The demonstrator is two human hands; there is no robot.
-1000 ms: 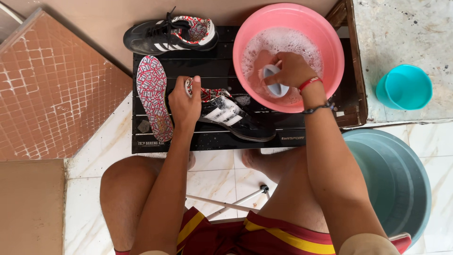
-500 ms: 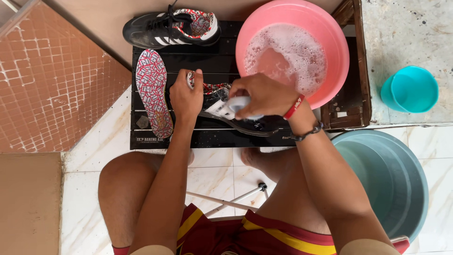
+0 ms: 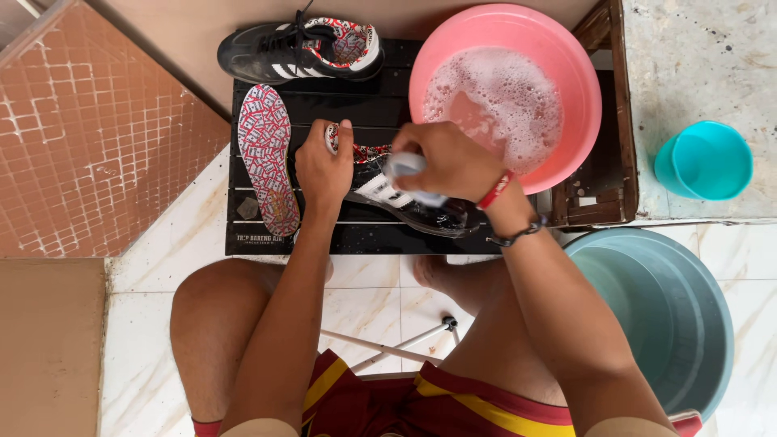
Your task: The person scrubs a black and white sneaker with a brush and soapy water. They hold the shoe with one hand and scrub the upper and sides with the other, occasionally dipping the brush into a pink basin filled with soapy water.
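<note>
A black sneaker with white stripes (image 3: 421, 210) lies on its side on a low black slatted table (image 3: 356, 239). My left hand (image 3: 322, 166) grips its heel end. My right hand (image 3: 449, 162) is closed on a small white brush (image 3: 405, 166) and presses it against the sneaker's side. A red band and a dark bracelet are on my right wrist. A patterned red-and-white insole (image 3: 267, 158) lies flat to the left of the sneaker. The second black sneaker (image 3: 299, 48) stands at the table's far edge.
A pink basin (image 3: 579, 121) of foamy water sits at the table's right end. A small teal cup (image 3: 704, 160) stands on a stone ledge to the right. A large grey bucket (image 3: 696, 324) is by my right knee. A red-tiled slope rises on the left.
My right hand came out of the pink basin with the brush and moved left onto the sneaker. My left hand has stayed on the sneaker's heel.
</note>
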